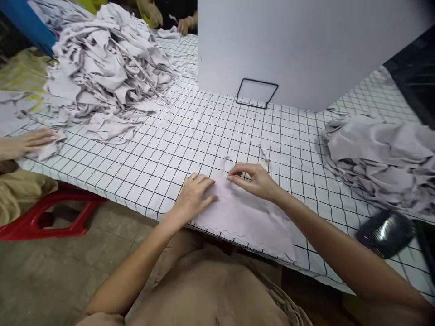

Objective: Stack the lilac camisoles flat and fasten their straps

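A pale pinkish-white piece of fabric (251,222) lies at the table's near edge, with thin straps or strips curling from its far side. My left hand (194,194) rests on the left part of this cloth, palm down, fingers stretched out, a ring on one finger. Just right of it, my right hand (253,181) is closed in a pinch over the far edge of the cloth. A thin curved strip rises beside its fingertips. What exactly sits between thumb and forefinger is too small to make out.
Left, a large heap of similar fabric pieces (112,68); right, another pile (380,158) near a shiny black object (387,233). A white board (288,50) stands behind a black wire frame (257,93). Co-workers' hands (30,140) work left and at the back. A red stool (57,217) stands left.
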### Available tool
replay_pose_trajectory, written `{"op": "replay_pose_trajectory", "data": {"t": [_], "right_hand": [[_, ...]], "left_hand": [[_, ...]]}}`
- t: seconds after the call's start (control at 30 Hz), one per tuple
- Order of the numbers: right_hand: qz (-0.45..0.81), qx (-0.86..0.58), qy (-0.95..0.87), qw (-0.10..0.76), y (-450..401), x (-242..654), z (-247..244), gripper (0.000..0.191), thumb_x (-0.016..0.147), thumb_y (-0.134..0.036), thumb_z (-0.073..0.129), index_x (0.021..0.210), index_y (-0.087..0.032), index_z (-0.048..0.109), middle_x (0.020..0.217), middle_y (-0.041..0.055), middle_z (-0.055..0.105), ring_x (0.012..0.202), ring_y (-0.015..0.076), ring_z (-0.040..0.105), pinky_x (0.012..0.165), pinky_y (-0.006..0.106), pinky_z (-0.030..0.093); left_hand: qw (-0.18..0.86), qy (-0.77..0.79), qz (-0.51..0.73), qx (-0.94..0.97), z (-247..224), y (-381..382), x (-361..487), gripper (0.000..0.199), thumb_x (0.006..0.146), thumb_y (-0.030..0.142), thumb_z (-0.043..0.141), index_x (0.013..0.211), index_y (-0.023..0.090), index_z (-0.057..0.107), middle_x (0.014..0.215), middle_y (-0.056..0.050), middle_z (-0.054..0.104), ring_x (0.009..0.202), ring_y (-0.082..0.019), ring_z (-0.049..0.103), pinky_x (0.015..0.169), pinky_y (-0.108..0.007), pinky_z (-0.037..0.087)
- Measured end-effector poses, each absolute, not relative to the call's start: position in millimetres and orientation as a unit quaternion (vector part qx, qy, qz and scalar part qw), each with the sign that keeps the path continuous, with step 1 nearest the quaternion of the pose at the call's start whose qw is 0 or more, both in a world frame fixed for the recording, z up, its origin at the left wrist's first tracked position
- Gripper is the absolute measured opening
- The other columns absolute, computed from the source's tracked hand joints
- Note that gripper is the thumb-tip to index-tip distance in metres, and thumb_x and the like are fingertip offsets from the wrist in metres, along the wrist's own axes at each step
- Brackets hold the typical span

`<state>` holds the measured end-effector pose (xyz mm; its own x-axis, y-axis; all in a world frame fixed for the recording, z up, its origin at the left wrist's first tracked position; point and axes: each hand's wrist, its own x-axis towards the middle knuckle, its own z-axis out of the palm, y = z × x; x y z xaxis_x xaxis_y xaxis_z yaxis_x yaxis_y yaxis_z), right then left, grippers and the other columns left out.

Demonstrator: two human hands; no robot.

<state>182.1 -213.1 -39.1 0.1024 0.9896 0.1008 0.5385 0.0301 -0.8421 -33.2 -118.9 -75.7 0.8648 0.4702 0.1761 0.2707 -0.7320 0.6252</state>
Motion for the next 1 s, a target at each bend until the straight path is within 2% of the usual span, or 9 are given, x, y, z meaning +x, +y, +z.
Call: {"op": "replay_pose_trajectory", "data": {"t": [0.13,0.23,0.33,0.43,0.57,0.77,1.0], "right_hand": [[0.282,-0.628,-0.608,0.396,-221,183,-46,0.014,0.091,-0.029,0.065,0.083,-0.020,0.072,0.081,0.0043,0.069,0.076,0.0172,0.061,0.072,0.033,0.051],[0.272,-0.627,-0.612,0.398,-228,187,-51,0.012,0.092,-0.026,0.065,0.083,-0.020,0.071,0.079,0.0038,0.067,0.076,0.0172,0.061,0.071,0.034,0.051],[0.253,-0.615,-0.631,0.400,-236,189,-58,0.011,0.093,-0.023,0.064,0.084,-0.021,0.070,0.077,0.0032,0.067,0.078,0.0181,0.059,0.075,0.036,0.049],[0.235,-0.601,-0.649,0.403,-244,187,-63,0.012,0.094,-0.019,0.062,0.085,-0.021,0.069,0.077,0.0027,0.068,0.081,0.0193,0.058,0.081,0.040,0.047],[0.231,-0.607,-0.644,0.405,-249,180,-63,0.012,0.095,-0.018,0.061,0.086,-0.022,0.068,0.077,0.0035,0.065,0.088,0.0218,0.053,0.081,0.040,0.045],[0.243,-0.594,-0.663,0.386,-250,177,-61,0.013,0.096,-0.017,0.060,0.085,-0.021,0.067,0.075,0.0041,0.061,0.093,0.0233,0.048,0.084,0.041,0.043],[0.232,-0.591,-0.674,0.378,-251,179,-66,0.014,0.096,-0.015,0.059,0.085,-0.021,0.065,0.074,0.0040,0.060,0.095,0.0237,0.047,0.086,0.042,0.041]], "left_hand": [[0.243,0.203,0.096,0.944,-74,-121,-8,0.021,0.086,0.032,0.078,0.097,0.018,0.066,0.100,-0.006,0.065,0.097,-0.026,0.053,0.087,-0.042,0.040],[0.255,0.177,0.092,0.946,-72,-123,0,0.015,0.087,0.025,0.077,0.085,0.019,0.063,0.094,-0.004,0.067,0.094,-0.024,0.052,0.084,-0.040,0.035],[0.282,0.161,0.125,0.938,-76,-130,1,0.013,0.087,0.021,0.077,0.087,0.019,0.064,0.086,0.000,0.070,0.090,-0.021,0.053,0.087,-0.041,0.032],[0.287,0.164,0.170,0.928,-85,-138,0,0.011,0.086,0.024,0.079,0.088,0.021,0.069,0.079,0.002,0.070,0.086,-0.020,0.054,0.092,-0.042,0.030],[0.283,0.170,0.203,0.922,-93,-146,1,0.009,0.090,0.025,0.075,0.082,0.022,0.073,0.068,0.002,0.066,0.078,-0.019,0.054,0.088,-0.041,0.031],[0.280,0.169,0.213,0.921,-93,-145,3,0.018,0.092,0.026,0.072,0.075,0.021,0.070,0.063,0.003,0.064,0.071,-0.017,0.053,0.082,-0.038,0.032],[0.297,0.158,0.230,0.913,-94,-145,4,0.015,0.090,0.022,0.072,0.076,0.020,0.070,0.062,0.003,0.062,0.070,-0.016,0.052,0.080,-0.038,0.032]]}}
